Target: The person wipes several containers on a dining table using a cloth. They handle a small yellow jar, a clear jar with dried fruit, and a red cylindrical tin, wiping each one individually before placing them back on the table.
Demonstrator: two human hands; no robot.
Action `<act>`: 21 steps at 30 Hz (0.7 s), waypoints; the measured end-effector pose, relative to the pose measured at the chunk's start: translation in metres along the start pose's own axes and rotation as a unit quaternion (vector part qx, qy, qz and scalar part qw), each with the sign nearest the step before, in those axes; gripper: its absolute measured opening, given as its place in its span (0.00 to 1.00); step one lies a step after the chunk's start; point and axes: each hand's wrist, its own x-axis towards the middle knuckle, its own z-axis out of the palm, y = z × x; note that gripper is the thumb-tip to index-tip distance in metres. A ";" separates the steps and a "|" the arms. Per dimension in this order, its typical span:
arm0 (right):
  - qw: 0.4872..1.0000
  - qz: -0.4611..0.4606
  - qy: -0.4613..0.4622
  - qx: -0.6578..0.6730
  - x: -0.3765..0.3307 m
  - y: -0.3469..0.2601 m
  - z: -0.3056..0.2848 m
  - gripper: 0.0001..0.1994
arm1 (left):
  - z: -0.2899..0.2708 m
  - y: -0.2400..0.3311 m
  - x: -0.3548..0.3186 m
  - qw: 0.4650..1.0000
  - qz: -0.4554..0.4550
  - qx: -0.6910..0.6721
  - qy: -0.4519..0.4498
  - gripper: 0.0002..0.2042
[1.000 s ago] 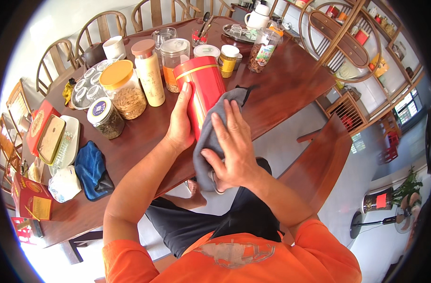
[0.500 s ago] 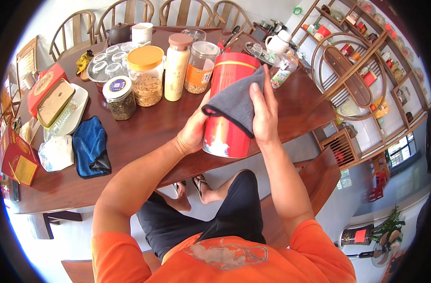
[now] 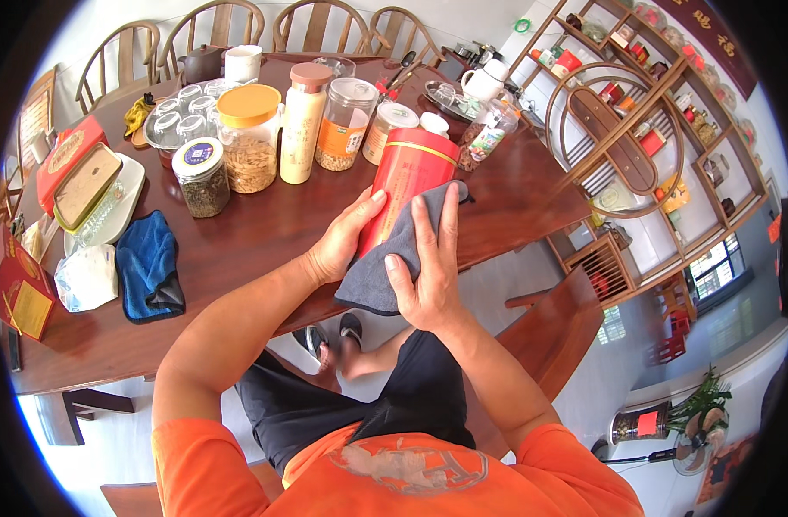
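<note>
The person wears a bright orange short-sleeved shirt [image 3: 394,470] with a pale grey printed emblem across the chest (its details too blurred to read). Below it are black shorts [image 3: 342,405]. Both forearms are bare, as are the left hand [image 3: 346,237] and right hand [image 3: 428,276], with no rings, watch or gloves visible.

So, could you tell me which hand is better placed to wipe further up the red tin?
Probably the right hand: it presses the grey cloth against the red tin, while the left hand only grips the tin's side, steadying it.
</note>
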 end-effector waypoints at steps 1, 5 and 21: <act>0.999 -0.016 -0.015 -0.034 0.001 0.002 -0.005 0.38 | 0.005 0.004 0.001 1.000 0.005 0.003 0.001 0.32; 0.998 0.012 -0.006 0.055 0.014 0.013 -0.019 0.38 | 0.007 0.010 0.006 0.994 0.090 0.049 -0.037 0.35; 0.975 0.033 -0.022 0.218 0.045 0.029 -0.025 0.48 | 0.016 0.004 -0.013 0.990 0.052 0.127 -0.014 0.41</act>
